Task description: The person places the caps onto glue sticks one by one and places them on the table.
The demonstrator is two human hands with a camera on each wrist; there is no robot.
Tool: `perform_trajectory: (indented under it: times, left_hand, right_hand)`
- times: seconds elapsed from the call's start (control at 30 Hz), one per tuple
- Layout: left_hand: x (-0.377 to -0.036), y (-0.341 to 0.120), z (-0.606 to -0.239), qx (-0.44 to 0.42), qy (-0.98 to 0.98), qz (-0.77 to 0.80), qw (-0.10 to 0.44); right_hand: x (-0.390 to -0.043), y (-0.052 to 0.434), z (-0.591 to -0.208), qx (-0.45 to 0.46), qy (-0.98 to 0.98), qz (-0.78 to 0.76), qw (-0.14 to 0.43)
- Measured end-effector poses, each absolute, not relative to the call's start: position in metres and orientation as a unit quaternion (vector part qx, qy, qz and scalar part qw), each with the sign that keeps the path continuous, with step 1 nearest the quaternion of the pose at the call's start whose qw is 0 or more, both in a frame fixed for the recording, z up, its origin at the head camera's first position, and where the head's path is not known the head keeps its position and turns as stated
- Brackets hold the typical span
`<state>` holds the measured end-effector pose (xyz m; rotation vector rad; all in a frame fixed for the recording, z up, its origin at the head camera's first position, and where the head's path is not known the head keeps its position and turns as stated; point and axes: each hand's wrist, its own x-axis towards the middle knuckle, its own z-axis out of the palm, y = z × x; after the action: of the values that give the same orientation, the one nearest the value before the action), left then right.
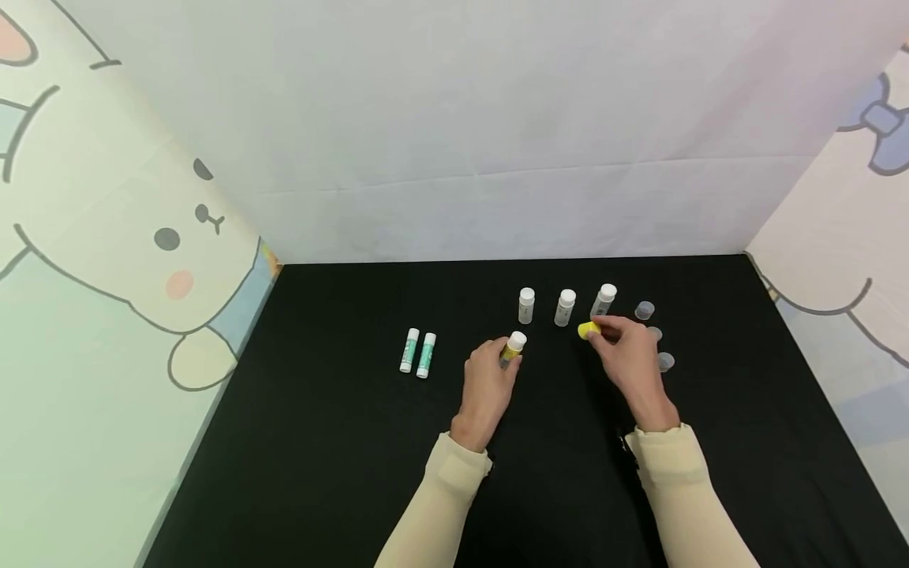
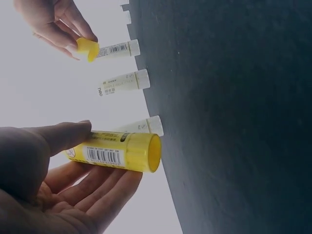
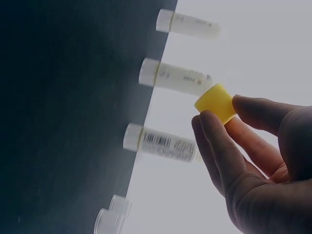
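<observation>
My left hand [image 1: 506, 356] grips a yellow glue stick [image 1: 513, 347] just above the black table [image 1: 319, 442]; its white tip shows uncapped. In the left wrist view the thumb and fingers of the left hand [image 2: 107, 156] wrap round the yellow glue stick [image 2: 117, 151]. My right hand [image 1: 595, 331] pinches the yellow cap [image 1: 588, 330] a short way to the right. In the right wrist view the yellow cap [image 3: 216, 102] sits between thumb and forefinger of the right hand [image 3: 220, 111]. Three white glue sticks [image 1: 565, 308] stand upright in a row just behind both hands.
Two green-and-white glue sticks [image 1: 417, 353] lie side by side left of my left hand. Three clear caps [image 1: 644, 310] sit in a column right of my right hand. White and cartoon-printed walls [image 1: 142, 252] close in the table's back and sides.
</observation>
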<state>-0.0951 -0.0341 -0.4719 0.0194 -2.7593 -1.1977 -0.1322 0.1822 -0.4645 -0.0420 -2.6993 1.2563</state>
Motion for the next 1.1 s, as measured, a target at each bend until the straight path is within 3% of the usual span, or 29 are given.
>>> perform_trajectory:
  times: [1.1]
  left_hand:
    - [-0.086, -0.057, -0.472, 0.037, -0.916, -0.394, 0.069]
  right_hand:
    - [-0.134, 0.126, -0.468, 0.070, -0.882, 0.463, 0.061]
